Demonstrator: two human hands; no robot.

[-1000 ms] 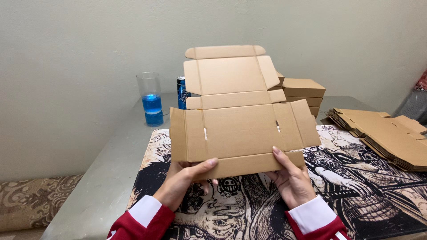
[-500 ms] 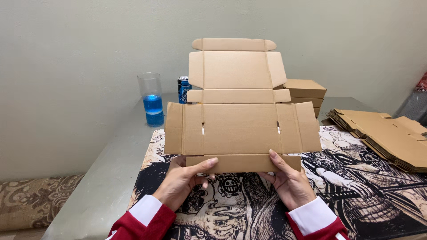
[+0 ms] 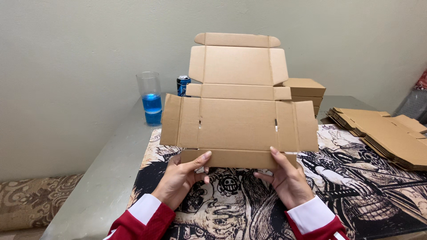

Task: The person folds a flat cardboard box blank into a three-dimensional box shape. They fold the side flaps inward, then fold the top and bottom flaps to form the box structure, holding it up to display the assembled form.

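Two hands hold one flat box blank (image 3: 240, 111) upright above the worktop (image 3: 111, 178), close in front of the camera. The left hand (image 3: 182, 178) and right hand (image 3: 287, 180) each pinch the blank's bottom flap, thumb on the near face and the other fingers closed behind it. The blank stands on edge with its tuck flap at the top and its long axis running up and down; its broad face is turned toward the camera, and the side wings spread left and right.

A dark printed mat (image 3: 356, 186) covers the worktop under the hands. Behind the blank at the left stands a clear glass (image 3: 151, 98) partly filled with blue liquid, and just beside it a blue can (image 3: 183, 84), partly hidden by the blank. Stacked folded boxes (image 3: 304, 91) show past the blank's right edge. A pile of flat blanks (image 3: 387, 135) lies on the right, well apart from the hands. A patterned cushion (image 3: 35, 200) sits low on the left.
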